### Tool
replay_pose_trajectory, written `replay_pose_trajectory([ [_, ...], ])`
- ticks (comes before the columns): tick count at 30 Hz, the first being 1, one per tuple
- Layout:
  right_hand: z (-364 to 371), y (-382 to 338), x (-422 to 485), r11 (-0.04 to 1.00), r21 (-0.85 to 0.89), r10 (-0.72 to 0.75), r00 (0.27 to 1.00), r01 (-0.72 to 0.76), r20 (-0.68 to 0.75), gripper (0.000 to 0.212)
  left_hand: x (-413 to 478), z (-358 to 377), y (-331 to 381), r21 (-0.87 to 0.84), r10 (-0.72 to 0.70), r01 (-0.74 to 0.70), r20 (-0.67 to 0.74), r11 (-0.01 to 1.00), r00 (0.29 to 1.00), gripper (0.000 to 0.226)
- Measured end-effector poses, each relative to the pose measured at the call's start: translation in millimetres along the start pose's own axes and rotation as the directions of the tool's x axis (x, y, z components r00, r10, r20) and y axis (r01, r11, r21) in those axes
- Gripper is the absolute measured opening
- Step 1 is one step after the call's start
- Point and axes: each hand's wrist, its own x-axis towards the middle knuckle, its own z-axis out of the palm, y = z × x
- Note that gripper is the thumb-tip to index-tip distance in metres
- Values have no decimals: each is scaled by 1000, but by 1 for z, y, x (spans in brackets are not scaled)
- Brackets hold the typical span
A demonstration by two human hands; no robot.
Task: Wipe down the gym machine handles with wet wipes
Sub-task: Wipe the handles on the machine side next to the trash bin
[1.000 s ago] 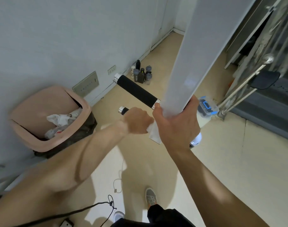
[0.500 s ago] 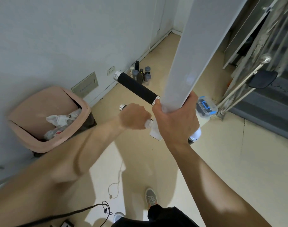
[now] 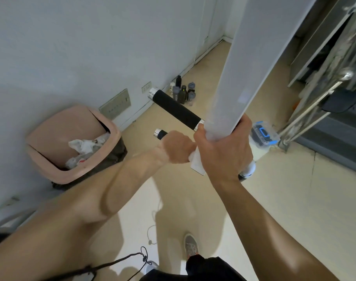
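The person's left hand [image 3: 178, 147] is closed around a white wet wipe [image 3: 196, 162] wrapped on the lower black foam handle [image 3: 162, 134]. It has slid outward toward the handle's silver cap since a second ago, so less black shows; this handle looks nearly wiped. The right hand [image 3: 223, 151] stays clamped on the pale upright machine post [image 3: 254, 67], just beside the wipe. The upper black handle [image 3: 176, 110] is bare.
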Motion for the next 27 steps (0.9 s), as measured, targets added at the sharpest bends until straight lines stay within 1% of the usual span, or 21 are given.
replay_pose_trajectory([
  [2,-1,1,1,1000,-18,8,1000,-7,13,77,14,-7,-18,74,-18,0,237,997,971,20],
  [4,0,0,1,1000,-21,7,1000,-7,15,76,31,-12,-38,25,-11,-1,474,1000,880,22],
  [5,0,0,1,1000,-13,4,1000,-4,13,75,38,-10,-46,0,-5,6,538,1000,843,25],
  [6,0,0,1,1000,-8,6,1000,-5,10,75,42,-7,-48,-9,-8,15,560,1000,829,25],
  [7,1,0,3,1000,-11,10,1000,-10,5,75,43,-5,-46,12,-16,12,533,1000,846,23],
  [8,2,0,5,1000,-23,14,1000,-14,-5,74,41,-3,-41,34,-19,4,446,999,895,19],
  [9,3,0,7,999,-35,15,1000,-16,-17,74,36,-1,-32,75,-26,4,303,997,953,19],
  [10,4,0,8,999,-35,14,999,-15,-29,74,30,6,-23,103,-18,3,150,995,989,21],
  [12,5,-2,9,1000,-16,5,999,-5,-54,75,21,21,-3,106,-5,13,-72,994,997,28],
  [13,5,-2,8,1000,-12,-2,998,2,-60,76,18,24,2,67,-17,26,-120,997,993,32],
  [14,4,-1,8,1000,-13,-9,998,8,-58,77,16,21,3,39,-26,31,-105,999,994,35],
  [15,4,0,7,1000,-15,-13,999,12,-50,78,17,16,0,42,-8,10,-44,999,999,37],
  [17,4,2,6,1000,-25,-9,1000,9,-25,79,22,-3,-16,108,23,-43,180,993,983,30],
  [19,4,3,6,999,-34,0,1000,-1,-13,78,33,-16,-36,32,-3,-12,429,999,903,26],
  [20,3,3,5,1000,-31,1,1000,-2,-12,78,39,-16,-45,-15,-10,21,511,1000,860,28],
  [21,3,2,5,1000,-29,0,1000,0,-15,78,42,-14,-49,-22,-14,31,547,999,837,29],
  [22,3,2,6,1000,-27,-4,1000,3,-20,78,43,-13,-48,-5,-24,32,538,999,843,27],
  [23,4,2,7,1000,-25,-5,1000,4,-24,77,41,-13,-44,27,-23,12,482,1000,876,22],
  [25,4,1,11,1000,-27,1,1000,-2,-23,77,29,-10,-29,114,-52,25,237,993,970,16],
  [26,5,0,12,1000,-24,-1,1000,1,-26,77,26,-3,-20,123,-52,39,110,992,993,21],
  [27,5,-1,13,1000,-21,-12,999,11,-34,77,21,3,-11,67,-35,36,-13,997,999,27],
])
